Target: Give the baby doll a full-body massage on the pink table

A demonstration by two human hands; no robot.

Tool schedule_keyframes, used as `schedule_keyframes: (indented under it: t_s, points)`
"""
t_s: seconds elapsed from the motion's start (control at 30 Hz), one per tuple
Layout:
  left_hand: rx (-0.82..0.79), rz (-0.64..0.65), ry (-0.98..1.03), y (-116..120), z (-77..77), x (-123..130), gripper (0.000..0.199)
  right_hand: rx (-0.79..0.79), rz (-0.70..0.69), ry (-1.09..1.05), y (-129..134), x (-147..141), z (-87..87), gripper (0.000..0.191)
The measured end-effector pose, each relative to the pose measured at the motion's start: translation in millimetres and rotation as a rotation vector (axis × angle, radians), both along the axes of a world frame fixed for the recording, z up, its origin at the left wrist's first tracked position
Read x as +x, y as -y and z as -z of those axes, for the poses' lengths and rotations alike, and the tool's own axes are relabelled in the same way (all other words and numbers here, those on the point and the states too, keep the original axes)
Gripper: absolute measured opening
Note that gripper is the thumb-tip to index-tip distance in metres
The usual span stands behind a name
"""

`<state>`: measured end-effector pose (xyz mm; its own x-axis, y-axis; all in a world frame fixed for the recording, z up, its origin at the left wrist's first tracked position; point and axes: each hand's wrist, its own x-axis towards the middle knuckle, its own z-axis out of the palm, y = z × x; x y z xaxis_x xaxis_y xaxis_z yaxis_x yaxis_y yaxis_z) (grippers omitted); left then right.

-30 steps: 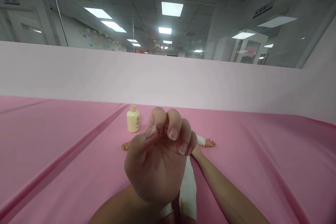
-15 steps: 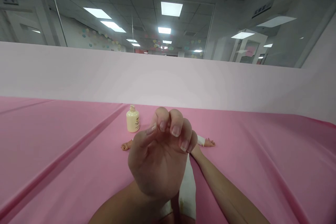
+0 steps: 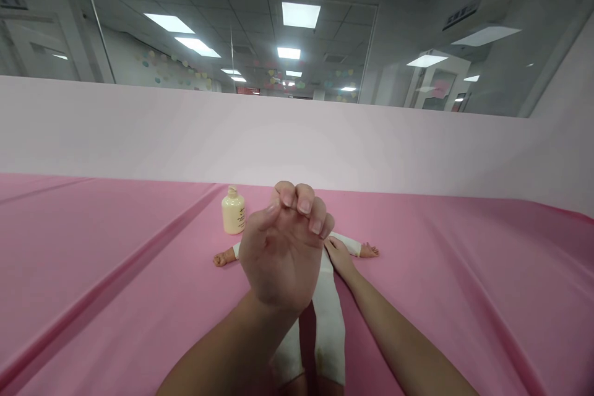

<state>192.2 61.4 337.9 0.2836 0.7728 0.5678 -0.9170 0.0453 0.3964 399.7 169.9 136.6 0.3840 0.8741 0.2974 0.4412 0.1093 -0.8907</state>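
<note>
One head-worn view looks forward and slightly down from close above the pink table (image 3: 116,272); it faces the pale partition (image 3: 185,136); glass and ceiling beyond.

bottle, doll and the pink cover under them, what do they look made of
Bottle: probably plastic, cream-coloured and smooth, with a soft sheen and small print on its side. Doll: limbs look like moulded vinyl or rubber, skin-toned and matte; its white clothing looks like soft knit fabric. Pink cover: woven cloth, slightly satiny, shown by long creases and folds.
</note>
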Motion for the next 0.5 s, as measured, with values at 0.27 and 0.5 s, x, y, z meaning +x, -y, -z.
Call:
schedule_keyframes:
  t_s: [0.27,0.5]
  points:
    - [-0.048,-0.025,-0.015,-5.7,0.9,4.2,0.011,0.014,-0.009,-0.009,2.1,-1.2,-1.2,0.034]
    - [0.072,-0.055,-0.046,-4.7,-1.0,1.8,0.021,0.034,0.025,0.042,2.2,-1.9,-3.2,0.037]
